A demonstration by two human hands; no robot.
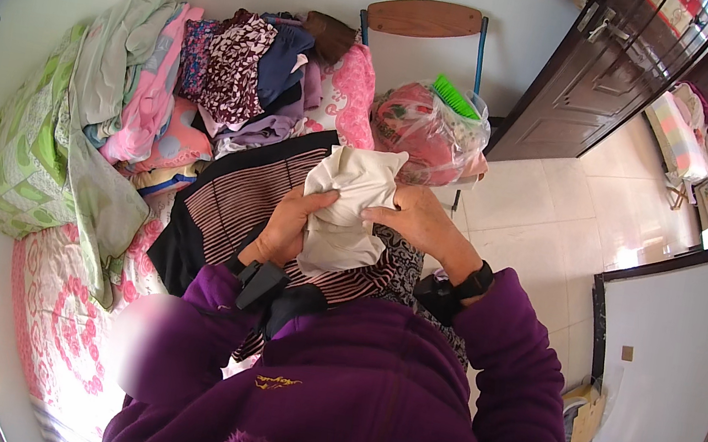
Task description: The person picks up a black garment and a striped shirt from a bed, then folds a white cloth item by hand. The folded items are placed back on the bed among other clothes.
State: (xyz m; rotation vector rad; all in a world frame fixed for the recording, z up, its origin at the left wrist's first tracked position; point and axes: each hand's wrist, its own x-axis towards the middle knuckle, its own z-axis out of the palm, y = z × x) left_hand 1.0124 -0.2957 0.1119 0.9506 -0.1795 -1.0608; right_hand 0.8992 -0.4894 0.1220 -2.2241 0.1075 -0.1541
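Observation:
A cream-white cloth (348,220), gathered and partly folded, is held up in front of my body between both hands. My left hand (287,224) grips its left side, the thumb lying on top. At its right side my right hand (426,224) pinches the fabric, with the fingers behind it mostly hidden. Under the cloth lies a black garment with pink stripes (240,196), spread over the bed edge and towards my lap. Dark patterned fabric (405,257) shows beneath my right hand.
Piled clothes (239,67) and a green-white bundle (32,149) lie on the bed with its pink floral sheet (73,329). A chair (424,18) holds a clear plastic bag (430,136) and a green brush (455,97). A dark door (584,84) stands ajar over the tiled floor (532,194).

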